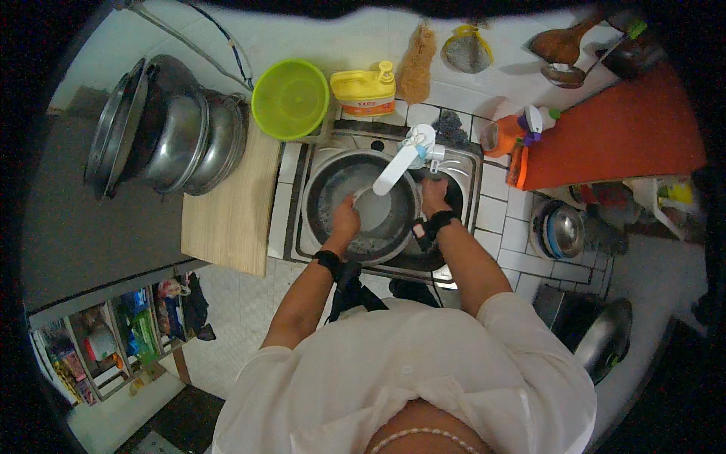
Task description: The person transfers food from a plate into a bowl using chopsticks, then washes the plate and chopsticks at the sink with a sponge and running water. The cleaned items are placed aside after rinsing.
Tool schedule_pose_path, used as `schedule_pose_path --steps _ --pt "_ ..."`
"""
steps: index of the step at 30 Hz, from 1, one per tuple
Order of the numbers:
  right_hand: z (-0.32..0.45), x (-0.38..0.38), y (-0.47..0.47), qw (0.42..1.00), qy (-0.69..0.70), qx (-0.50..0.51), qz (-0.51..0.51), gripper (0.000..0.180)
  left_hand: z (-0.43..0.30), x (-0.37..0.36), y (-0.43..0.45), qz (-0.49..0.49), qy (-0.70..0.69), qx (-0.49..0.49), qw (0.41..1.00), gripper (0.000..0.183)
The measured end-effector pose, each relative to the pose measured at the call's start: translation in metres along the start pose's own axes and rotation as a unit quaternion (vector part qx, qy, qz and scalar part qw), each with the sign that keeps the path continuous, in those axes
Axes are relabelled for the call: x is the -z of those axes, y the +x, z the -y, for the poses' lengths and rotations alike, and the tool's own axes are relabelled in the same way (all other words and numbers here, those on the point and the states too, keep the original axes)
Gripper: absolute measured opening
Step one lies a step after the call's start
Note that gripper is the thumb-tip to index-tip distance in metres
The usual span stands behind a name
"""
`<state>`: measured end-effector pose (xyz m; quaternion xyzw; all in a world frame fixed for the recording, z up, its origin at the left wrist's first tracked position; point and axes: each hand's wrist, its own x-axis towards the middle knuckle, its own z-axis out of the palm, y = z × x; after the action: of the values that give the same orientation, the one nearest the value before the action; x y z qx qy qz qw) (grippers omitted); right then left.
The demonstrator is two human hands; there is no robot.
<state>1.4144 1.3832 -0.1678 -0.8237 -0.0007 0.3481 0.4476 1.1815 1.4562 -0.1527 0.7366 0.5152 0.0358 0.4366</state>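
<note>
A large round metal basin (317,196) rests over the left part of a stainless steel sink (472,198). Inside it, my left hand (345,218) grips the left edge of a pale round dish (375,211). My right hand (435,194) reaches down into the sink just right of the basin, near its rim; its fingertips are hidden, and whether they hold anything does not show. A white faucet (395,169) extends over the basin between my hands. Both wrists wear black bands.
A green plastic basin (290,100) and a yellow jug (363,91) stand behind the sink. Spray bottles (502,136) are at the back right. Metal pots (176,142) stand at the left beside a wooden board (229,227). Nested bowls (564,230) sit at the right.
</note>
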Motion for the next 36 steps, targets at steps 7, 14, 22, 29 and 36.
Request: schedule_pose_path --steps 7,14,22,29,36 --pt "0.021 0.018 0.047 0.983 0.153 -0.049 0.091 0.02 -0.076 0.025 -0.032 -0.063 0.325 -0.194 0.924 0.037" --pt "-0.005 0.034 -0.031 0.989 0.094 0.09 -0.065 0.04 -0.006 0.038 -0.012 -0.06 0.31 -0.312 0.896 0.025" --pt "0.037 0.062 -0.2 0.965 0.157 0.188 0.089 0.019 -0.048 0.15 -0.004 0.219 -0.094 -0.01 0.971 0.039" --pt "-0.034 0.0 -0.219 0.799 -0.44 0.402 -0.08 0.027 0.012 0.086 0.036 0.01 0.449 -0.349 0.822 0.035" --pt "-0.117 0.062 -0.281 0.943 -0.226 0.22 -0.108 0.036 -0.035 0.111 0.039 0.257 0.003 -0.134 0.957 0.041"
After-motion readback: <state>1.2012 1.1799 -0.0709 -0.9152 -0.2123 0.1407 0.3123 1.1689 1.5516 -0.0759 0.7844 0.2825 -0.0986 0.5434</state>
